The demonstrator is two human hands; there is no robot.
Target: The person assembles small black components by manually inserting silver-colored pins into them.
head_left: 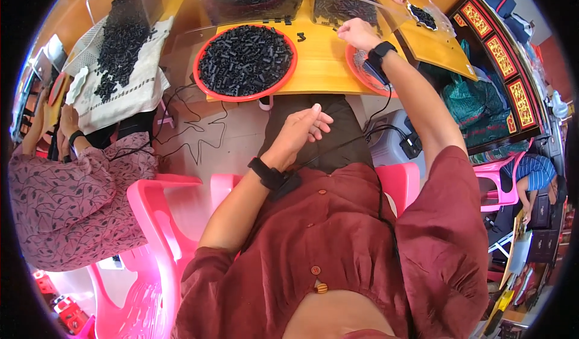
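Observation:
My left hand (301, 132) hovers over my lap, in front of the table edge. Its fingers are curled in with the thumb lying along them; whatever it may hold is hidden. Out over the yellow table (325, 68), my right hand (360, 35) has its fingertips pinched together, and anything between them is too small to name. Below that hand and wrist lies a red-rimmed bowl (356, 72), partly covered. Left of it stands a round red tray (294, 62) heaped with small black plastic pieces (244, 60). A few loose black pieces (301, 37) lie beside the tray.
Clear bins (250, 9) of black pieces line the table's back. At left, a person (78, 188) works beside a cloth (136, 80) bearing more pieces. Black cables (199, 128) trail across the floor. A pink chair (151, 218) stands left; another person (534, 173) is far right.

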